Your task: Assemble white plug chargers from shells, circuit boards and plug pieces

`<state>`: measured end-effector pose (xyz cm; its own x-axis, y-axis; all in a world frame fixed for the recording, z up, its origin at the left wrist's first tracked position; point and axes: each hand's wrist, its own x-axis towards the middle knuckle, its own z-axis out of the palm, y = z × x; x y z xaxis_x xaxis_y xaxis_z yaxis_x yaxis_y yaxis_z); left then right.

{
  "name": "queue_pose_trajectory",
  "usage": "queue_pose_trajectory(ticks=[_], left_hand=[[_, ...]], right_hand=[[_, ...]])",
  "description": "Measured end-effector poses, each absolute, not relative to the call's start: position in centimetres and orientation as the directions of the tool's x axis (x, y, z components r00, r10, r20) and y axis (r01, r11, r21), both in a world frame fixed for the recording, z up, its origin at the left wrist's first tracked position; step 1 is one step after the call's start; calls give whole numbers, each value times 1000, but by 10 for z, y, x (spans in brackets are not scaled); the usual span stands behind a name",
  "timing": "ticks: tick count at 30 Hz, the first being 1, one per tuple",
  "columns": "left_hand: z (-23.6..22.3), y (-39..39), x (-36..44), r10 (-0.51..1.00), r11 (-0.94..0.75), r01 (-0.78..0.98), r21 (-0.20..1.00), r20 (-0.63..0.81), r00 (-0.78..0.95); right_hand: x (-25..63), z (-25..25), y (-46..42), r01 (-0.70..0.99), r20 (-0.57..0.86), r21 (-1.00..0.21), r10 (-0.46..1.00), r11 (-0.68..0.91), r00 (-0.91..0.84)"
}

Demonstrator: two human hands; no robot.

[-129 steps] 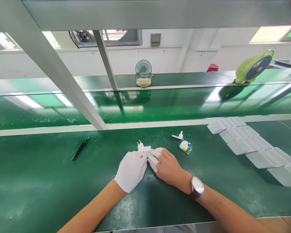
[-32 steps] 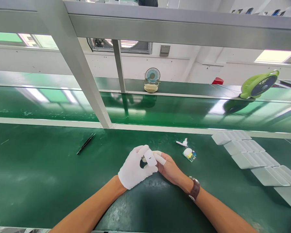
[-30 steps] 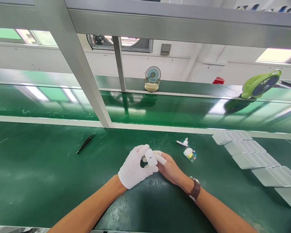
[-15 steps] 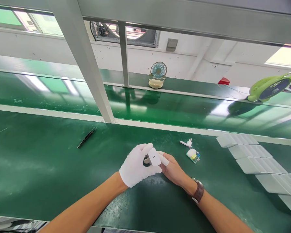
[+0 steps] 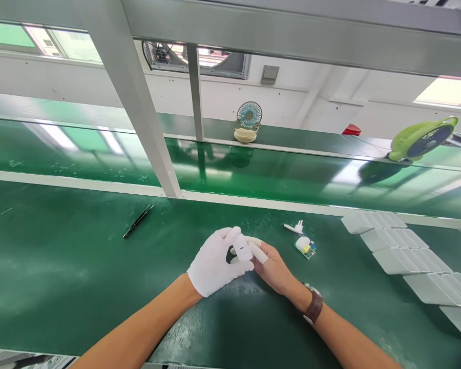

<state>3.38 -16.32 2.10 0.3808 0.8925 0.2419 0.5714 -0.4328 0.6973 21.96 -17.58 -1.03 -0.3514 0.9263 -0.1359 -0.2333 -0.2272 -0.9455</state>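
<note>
A small white charger housing (image 5: 242, 248) with a dark slot in its face is held above the green bench. My left hand (image 5: 218, 264), in a white glove, is closed round it, thumb below and fingers above. From the other side my right hand (image 5: 273, 266) grips it too; white finger cots cover some of its fingertips, which are partly hidden behind the housing. To the right on the bench lie a white plug piece with two pins (image 5: 294, 227) and a small circuit board (image 5: 305, 247) with yellow, blue and white parts.
Black tweezers (image 5: 138, 221) lie on the bench at the left. Several translucent divided trays (image 5: 401, 246) overlap along the right side. A slanting grey post (image 5: 138, 102) meets the bench behind my hands. A small fan (image 5: 248, 122) and a green fan (image 5: 422, 139) stand farther back.
The view has tilted slightly, so the background sits a little lower. Both hands keep their hold on the charger housing, with only a slight turn of it.
</note>
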Motion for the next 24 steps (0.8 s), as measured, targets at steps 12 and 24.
queue_pose_trajectory(ticks=[12, 24], left_hand=[[-10, -143, 28, 905, -413, 670, 617, 200, 375], [11, -141, 29, 943, -145, 679, 719, -108, 316]], right_hand=[[236, -23, -169, 473, 341, -798, 927, 374, -158], [268, -37, -149, 720, 488, -469, 829, 512, -272]])
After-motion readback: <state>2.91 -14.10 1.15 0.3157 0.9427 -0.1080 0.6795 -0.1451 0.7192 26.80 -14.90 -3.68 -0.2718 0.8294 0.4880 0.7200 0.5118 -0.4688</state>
